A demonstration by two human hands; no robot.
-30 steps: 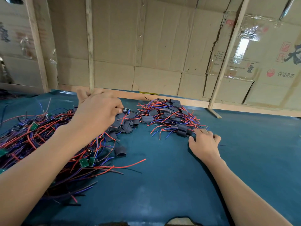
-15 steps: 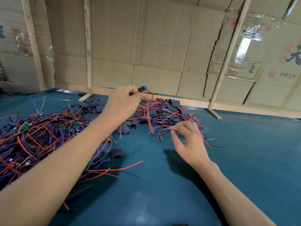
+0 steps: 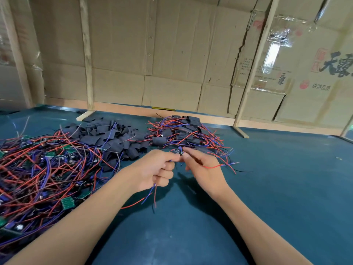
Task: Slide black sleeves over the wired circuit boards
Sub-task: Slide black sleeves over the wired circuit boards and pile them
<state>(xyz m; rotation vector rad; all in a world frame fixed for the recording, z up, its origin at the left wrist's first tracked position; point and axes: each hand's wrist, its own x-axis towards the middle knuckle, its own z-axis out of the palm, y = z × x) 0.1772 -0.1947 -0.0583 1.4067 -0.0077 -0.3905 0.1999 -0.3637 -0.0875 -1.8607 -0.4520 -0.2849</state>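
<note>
While the left hand (image 3: pixel 152 171) fists trailing wires (image 3: pixel 150 194), the right hand (image 3: pixel 202 167) pinches a small wired part (image 3: pixel 180 150).

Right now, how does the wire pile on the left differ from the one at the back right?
The left pile shows bare green boards among its wires; the back-right pile shows black sleeves instead. The left pile is larger and sprawls to the frame edge; the back-right pile is smaller and more compact. Both have red and blue wires and lie on the blue-green table.
</note>
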